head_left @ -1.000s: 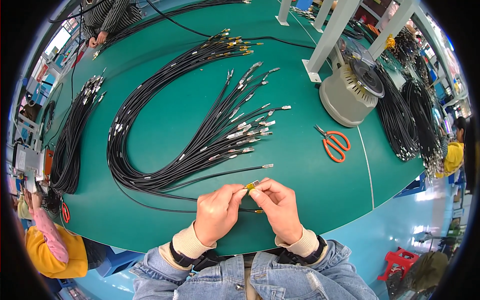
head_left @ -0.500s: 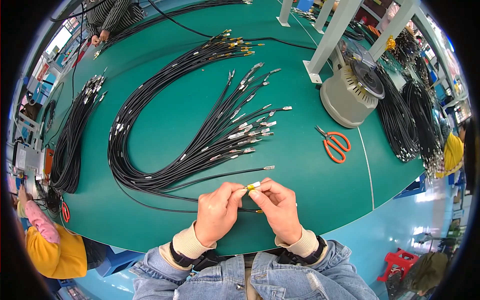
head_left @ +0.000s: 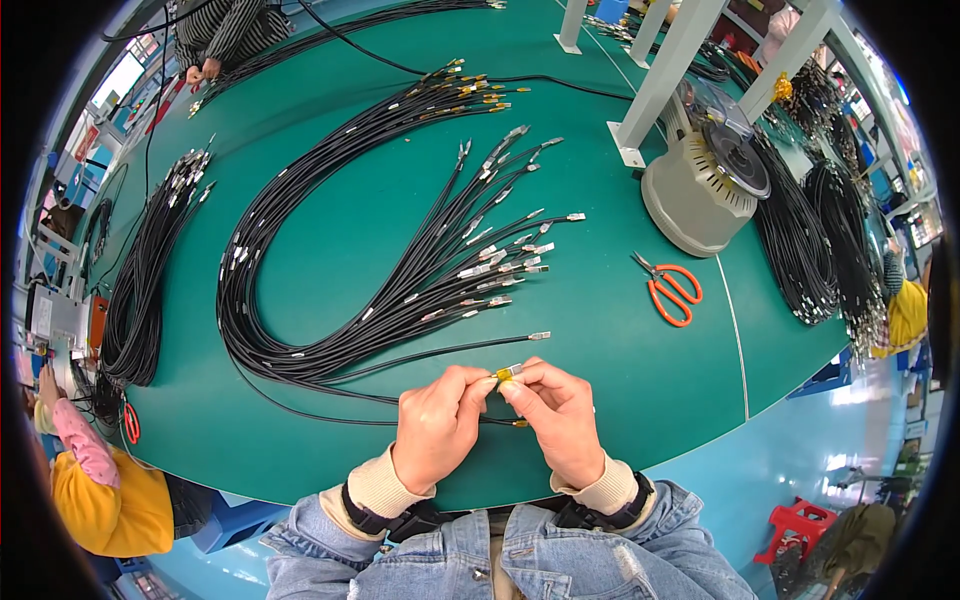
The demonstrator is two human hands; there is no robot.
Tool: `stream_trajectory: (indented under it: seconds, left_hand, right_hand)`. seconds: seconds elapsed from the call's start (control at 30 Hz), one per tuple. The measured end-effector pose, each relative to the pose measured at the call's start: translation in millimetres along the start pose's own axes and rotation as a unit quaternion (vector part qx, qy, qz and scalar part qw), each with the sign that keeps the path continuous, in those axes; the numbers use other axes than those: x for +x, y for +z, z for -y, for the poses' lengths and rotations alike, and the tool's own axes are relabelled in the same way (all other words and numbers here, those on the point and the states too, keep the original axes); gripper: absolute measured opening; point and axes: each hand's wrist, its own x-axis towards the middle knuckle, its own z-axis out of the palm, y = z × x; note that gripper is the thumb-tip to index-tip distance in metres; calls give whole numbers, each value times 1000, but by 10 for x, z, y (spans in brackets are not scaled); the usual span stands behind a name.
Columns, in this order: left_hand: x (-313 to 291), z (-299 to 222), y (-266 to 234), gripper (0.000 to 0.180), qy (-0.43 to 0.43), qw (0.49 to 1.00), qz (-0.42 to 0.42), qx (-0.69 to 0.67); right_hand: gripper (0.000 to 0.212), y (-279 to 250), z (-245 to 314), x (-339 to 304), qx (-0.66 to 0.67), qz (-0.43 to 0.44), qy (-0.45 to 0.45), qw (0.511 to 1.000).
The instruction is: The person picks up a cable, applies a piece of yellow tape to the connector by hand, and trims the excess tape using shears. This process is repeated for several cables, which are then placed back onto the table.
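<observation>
Between my two hands is a small cable connector (head_left: pixel 509 372), silvery at its tip with a yellow band behind. My left hand (head_left: pixel 437 418) pinches the cable side of it, thumb against forefinger. My right hand (head_left: pixel 556 412) grips the connector end in a thumb-and-finger pinch. Just beyond my hands, a U-shaped bundle of black cables (head_left: pixel 262 205) lies on the green table, its ends fanned out. One single cable end with a pale connector (head_left: pixel 540 336) lies nearest my fingers. A yellow-tipped cable end (head_left: pixel 520 423) shows below, between my hands.
Orange-handled scissors (head_left: pixel 675 292) lie to the right, near a beige round machine (head_left: pixel 695 200) and grey metal posts (head_left: pixel 668 75). Another black cable bundle (head_left: pixel 140 290) rests at the left; more hang at the far right. Co-workers' hands (head_left: pixel 205 72) show at the far left.
The connector has turned slightly in my fingers: its white face has given way to a silvery, yellow-banded side. My hands have barely shifted.
</observation>
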Motion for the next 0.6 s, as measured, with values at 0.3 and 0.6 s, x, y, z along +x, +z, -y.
stream_trajectory:
  seconds: [0.3,0.6]
  left_hand:
    - [25,-26,-63,9,-70,994,39,-68]
    - [99,68,-281,19,-143,944,203,-216]
  right_hand:
    - [7,8,-25,15,-26,-16,-9,999]
    - [9,39,-41,11,-83,-22,-61,994]
